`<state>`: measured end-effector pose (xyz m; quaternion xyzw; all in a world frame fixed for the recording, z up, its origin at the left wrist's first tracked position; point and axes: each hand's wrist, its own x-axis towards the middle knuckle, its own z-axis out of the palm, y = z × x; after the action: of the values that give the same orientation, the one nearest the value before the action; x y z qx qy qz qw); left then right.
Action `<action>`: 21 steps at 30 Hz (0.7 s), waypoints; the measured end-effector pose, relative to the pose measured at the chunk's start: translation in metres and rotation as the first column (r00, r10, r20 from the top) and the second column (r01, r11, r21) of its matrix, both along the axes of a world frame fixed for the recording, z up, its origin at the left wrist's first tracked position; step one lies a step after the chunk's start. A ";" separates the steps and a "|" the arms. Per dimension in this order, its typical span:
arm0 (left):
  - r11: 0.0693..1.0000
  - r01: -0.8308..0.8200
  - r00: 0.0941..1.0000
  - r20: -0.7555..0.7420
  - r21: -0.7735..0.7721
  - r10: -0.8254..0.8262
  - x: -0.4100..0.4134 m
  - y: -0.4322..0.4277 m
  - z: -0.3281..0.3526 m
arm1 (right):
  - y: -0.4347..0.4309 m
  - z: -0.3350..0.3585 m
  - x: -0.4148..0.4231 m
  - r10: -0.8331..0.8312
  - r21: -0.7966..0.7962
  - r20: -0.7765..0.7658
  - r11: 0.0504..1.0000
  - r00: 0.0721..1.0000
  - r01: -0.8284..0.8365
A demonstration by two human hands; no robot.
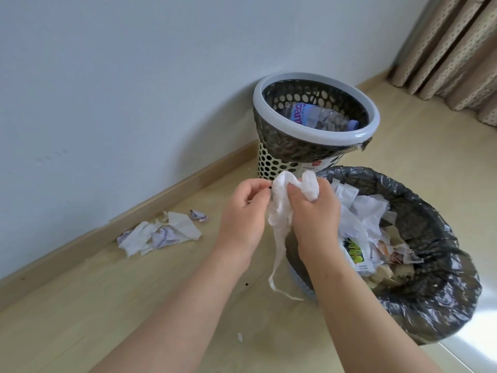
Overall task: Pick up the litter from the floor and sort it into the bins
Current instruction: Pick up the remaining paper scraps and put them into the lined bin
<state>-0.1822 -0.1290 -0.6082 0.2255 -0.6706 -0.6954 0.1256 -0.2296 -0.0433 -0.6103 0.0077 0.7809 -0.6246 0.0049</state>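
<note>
I see my right hand [314,214] curl its fingers [302,196] tight round the top of a white tissue [279,211]. My left hand [243,211] pinches its edge. The tissue is in the air, just left of the near bin [430,300]. A thin strip hangs down. Paper scraps [161,232] lie on the floor [107,305].

— What lies on the floor [80,319]?
— A heap of crumpled paper [158,232] near the skirting board [161,199], a small crumpled scrap [198,215] just beside it, and a tiny white shred [240,337] well apart.
— And the bins?
— Both stand on it: the perforated bin [271,164] against the skirting, the black-bagged bin [430,305] just in front.
</note>
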 end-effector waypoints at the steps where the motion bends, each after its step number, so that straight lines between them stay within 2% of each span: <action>1: 0.999 0.035 0.999 -0.023 -0.003 -0.035 -0.003 0.008 0.000 | 0.009 0.004 -0.003 -0.016 0.046 -0.031 0.999 0.999 0.018; 4: 0.979 0.142 0.988 -0.037 -0.144 -0.149 -0.010 0.029 -0.006 | 0.043 0.006 -0.015 -0.101 0.254 -0.134 0.958 0.986 0.133; 6: 0.949 0.171 0.984 -0.009 -0.265 -0.179 -0.012 0.040 -0.015 | 0.068 0.005 -0.024 -0.134 0.437 -0.186 0.876 0.973 0.204; 8: 0.911 0.175 0.983 0.024 -0.372 -0.179 -0.014 0.047 -0.024 | 0.086 -0.005 -0.030 -0.121 0.638 -0.123 0.751 0.985 0.171; 11: 0.875 0.153 0.985 -0.006 -0.459 -0.175 -0.014 0.051 -0.031 | 0.090 -0.028 -0.027 -0.047 0.866 0.122 0.493 0.991 -0.083; 13: 0.862 0.139 0.985 -0.024 -0.488 -0.172 -0.014 0.052 -0.034 | 0.086 -0.040 -0.024 0.010 0.907 0.246 0.350 0.969 -0.234; 14: 0.865 0.136 0.986 -0.023 -0.483 -0.168 -0.015 0.050 -0.035 | 0.086 -0.044 -0.023 0.024 0.904 0.291 0.320 0.957 -0.283; 17: 0.890 0.157 0.986 0.019 -0.429 -0.164 -0.016 0.048 -0.040 | 0.087 -0.052 -0.027 0.032 0.874 0.382 0.311 0.924 -0.373; 21: 0.906 0.195 0.980 0.038 -0.376 -0.195 -0.016 0.045 -0.039 | 0.086 -0.049 -0.031 0.030 0.851 0.430 0.319 0.902 -0.417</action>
<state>-0.1983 -0.0844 -0.6475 0.1287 -0.8111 -0.5623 0.0968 -0.2602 0.0429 -0.6590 0.0057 0.9739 -0.0517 0.2207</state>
